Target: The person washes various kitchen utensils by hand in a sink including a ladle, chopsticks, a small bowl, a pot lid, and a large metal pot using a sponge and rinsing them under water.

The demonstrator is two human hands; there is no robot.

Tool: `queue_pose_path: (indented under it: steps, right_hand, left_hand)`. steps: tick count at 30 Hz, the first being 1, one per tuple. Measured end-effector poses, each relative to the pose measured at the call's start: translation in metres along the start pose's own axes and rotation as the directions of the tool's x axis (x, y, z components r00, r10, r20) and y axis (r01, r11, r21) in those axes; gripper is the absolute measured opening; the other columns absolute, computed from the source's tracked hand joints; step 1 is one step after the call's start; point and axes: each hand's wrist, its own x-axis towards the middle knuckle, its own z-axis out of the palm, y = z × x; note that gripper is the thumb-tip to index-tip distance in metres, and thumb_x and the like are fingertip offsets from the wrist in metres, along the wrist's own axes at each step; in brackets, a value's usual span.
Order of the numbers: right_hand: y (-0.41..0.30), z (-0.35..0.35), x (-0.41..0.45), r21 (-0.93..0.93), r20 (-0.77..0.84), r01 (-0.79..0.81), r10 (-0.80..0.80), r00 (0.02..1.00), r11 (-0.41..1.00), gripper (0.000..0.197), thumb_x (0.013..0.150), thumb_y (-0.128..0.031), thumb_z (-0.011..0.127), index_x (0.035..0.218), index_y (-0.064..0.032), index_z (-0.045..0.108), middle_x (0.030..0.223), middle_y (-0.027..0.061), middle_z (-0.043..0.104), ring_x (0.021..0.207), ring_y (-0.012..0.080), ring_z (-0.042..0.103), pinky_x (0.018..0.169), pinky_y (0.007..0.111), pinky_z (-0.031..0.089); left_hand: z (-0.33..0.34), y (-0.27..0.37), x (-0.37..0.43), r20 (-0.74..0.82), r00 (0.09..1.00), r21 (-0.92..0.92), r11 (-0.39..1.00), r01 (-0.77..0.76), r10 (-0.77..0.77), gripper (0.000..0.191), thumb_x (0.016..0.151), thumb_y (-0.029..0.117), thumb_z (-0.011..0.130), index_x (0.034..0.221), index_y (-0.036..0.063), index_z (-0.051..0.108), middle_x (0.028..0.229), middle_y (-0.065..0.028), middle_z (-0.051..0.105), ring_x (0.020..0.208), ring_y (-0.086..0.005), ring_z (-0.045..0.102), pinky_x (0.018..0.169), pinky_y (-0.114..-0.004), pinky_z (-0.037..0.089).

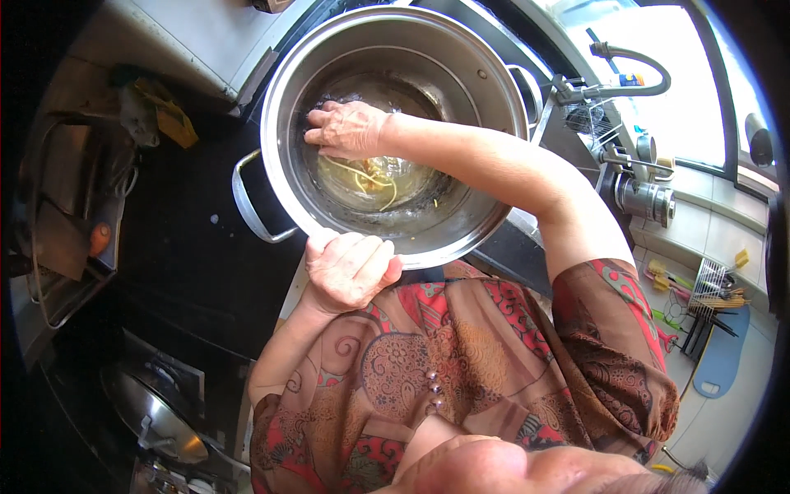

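A large stainless steel stockpot [487,80] with two loop handles is tilted towards me. My left hand [349,268] grips its near rim, fingers folded over the edge. Inside the pot, my right hand [349,128] reaches down to the left part of the interior, fingers bent and spread a little. Their tips are partly hidden, and I cannot see whether they hold anything. Shallow, shiny liquid lies in the bottom. Pale noodle-like strands [364,176] float below my right hand, and a small yellow scrap [435,202] clings to the wall nearby.
A curved faucet [642,71] rises beyond the pot's right handle. To the left spreads a black countertop [185,247] with a metal rack or tray [62,309]. A wok or metal lid [154,414] lies lower left. Utensils and a blue cutting board [725,352] stand at right.
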Motion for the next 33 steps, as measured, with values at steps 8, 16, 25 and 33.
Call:
queue_pose_path:
  steps: [8, 16, 25, 33]
  right_hand:
    - [-0.023, 0.008, -0.037, 0.188, 0.338, 0.076, -0.137, 0.931, 0.979, 0.022, 0.089, -0.027, 0.046, 0.093, -0.0070, 0.053, 0.093, 0.0153, 0.057, 0.083, 0.0337, 0.062, 0.070, 0.044, 0.051]
    - [-0.049, 0.005, -0.078, 0.248, 0.555, -0.088, -0.067, 0.829, 0.965, 0.020, 0.083, -0.024, 0.054, 0.086, -0.0044, 0.059, 0.077, 0.0180, 0.062, 0.075, 0.0353, 0.063, 0.067, 0.043, 0.051]
    - [-0.042, -0.004, -0.077, 0.403, 0.811, -0.385, -0.130, 0.570, 0.830, 0.016, 0.076, -0.016, 0.054, 0.076, -0.0019, 0.062, 0.068, 0.0126, 0.063, 0.069, 0.0257, 0.064, 0.061, 0.037, 0.051]
    - [-0.038, -0.037, -0.072, 0.592, 0.803, -0.569, -0.362, 0.473, 0.570, 0.009, 0.069, -0.005, 0.062, 0.077, -0.0007, 0.058, 0.067, 0.0044, 0.058, 0.061, 0.0131, 0.058, 0.054, 0.028, 0.050]
  left_hand:
    - [-0.003, -0.001, -0.005, 0.006, 1.000, 0.024, 0.999, -0.029, 0.029, 0.014, 0.074, 0.021, 0.068, 0.082, 0.0107, 0.066, 0.078, 0.0008, 0.062, 0.071, -0.0159, 0.058, 0.075, -0.033, 0.039]
    - [-0.003, 0.001, -0.007, -0.034, 0.997, 0.054, 0.997, -0.062, 0.063, 0.015, 0.074, 0.021, 0.069, 0.084, 0.0104, 0.065, 0.079, -0.0002, 0.062, 0.072, -0.0165, 0.059, 0.074, -0.034, 0.039]
    - [-0.008, 0.002, -0.005, -0.010, 0.999, 0.025, 0.999, -0.046, 0.046, 0.017, 0.075, 0.022, 0.070, 0.084, 0.0090, 0.065, 0.082, -0.0016, 0.062, 0.071, -0.0179, 0.059, 0.074, -0.034, 0.040]
    - [-0.009, -0.002, -0.003, 0.027, 0.999, 0.052, 0.998, -0.040, 0.038, 0.016, 0.076, 0.023, 0.070, 0.082, 0.0090, 0.066, 0.077, -0.0003, 0.062, 0.069, -0.0179, 0.058, 0.074, -0.033, 0.040]
